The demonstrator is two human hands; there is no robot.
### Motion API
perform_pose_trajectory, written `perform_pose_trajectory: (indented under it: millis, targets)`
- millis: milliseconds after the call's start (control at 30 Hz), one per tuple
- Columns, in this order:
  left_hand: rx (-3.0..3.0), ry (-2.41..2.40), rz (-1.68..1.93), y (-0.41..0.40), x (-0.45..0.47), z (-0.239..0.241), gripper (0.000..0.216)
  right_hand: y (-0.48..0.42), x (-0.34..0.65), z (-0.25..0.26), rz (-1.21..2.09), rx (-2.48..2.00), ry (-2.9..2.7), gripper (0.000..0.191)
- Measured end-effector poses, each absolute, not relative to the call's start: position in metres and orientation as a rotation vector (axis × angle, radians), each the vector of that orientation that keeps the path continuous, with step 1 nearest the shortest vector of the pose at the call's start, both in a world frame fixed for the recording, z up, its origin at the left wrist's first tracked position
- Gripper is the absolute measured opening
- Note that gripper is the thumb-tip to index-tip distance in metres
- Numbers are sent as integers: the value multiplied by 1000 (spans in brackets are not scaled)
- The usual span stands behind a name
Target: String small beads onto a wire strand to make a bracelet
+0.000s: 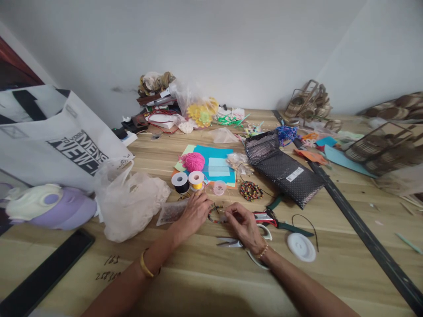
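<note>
A small beaded bracelet (216,220) of dark and coloured beads lies in a loop between my hands on the wooden table. My left hand (197,210) is palm down at the loop's left side, fingers bent and pressed together on it; the fingertips are partly hidden. On the other side, my right hand (243,223) pinches a thin light cord at the bracelet's right end. White-handled scissors (231,242) lie partly under my right hand. A clear spool (220,188), a black thread spool (180,182) and a yellow thread spool (196,180) stand just beyond.
Coiled bead strands (251,191), green-handled pliers (295,228) and a white disc (301,247) are to the right. Behind lie pink yarn (193,162) and a black bubble mailer (287,169). Leftward are a plastic bag (132,207), a small bead packet (171,211) and a phone-like black slab (48,273).
</note>
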State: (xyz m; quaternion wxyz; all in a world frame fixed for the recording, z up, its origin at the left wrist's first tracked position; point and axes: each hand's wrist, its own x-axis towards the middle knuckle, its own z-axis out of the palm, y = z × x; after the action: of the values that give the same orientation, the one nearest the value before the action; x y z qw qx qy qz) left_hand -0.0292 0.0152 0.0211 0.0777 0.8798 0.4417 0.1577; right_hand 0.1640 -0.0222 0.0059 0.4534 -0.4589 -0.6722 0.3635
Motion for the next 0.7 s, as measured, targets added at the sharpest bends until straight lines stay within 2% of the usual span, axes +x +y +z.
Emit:
perform_pose_trajectory:
  millis: [700]
  targets:
    - [2513, 1356, 488, 30, -22, 13, 16, -22, 164, 6, 874, -1129, -1683, 17]
